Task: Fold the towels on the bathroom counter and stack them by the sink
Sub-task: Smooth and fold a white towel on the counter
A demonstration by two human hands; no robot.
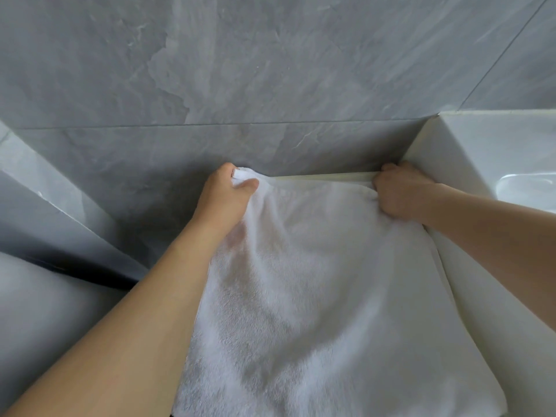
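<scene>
my left hand [226, 192] pinches the far left corner of the towel [316, 281], thumb on top and fingers curled under the bunched edge. my right hand [398, 192] grips the far right corner of the same towel, fingers curled tight into the cloth, knuckles up against the side of the sink [469, 164]. between my two hands the far edge of the towel runs along a pale strip of counter [325, 176] at the foot of the wall [270, 85]. the towel is white and fluffy, spread out flat just left of the sink, its right edge lying along the sink's side wall and its near edge toward me. the sink is a white block, its basin showing on the far side from the towel. the wall behind the sink is grey marbled tile. left of the towel, well away from the sink, a grey ledge [60, 212] slants down.
</scene>
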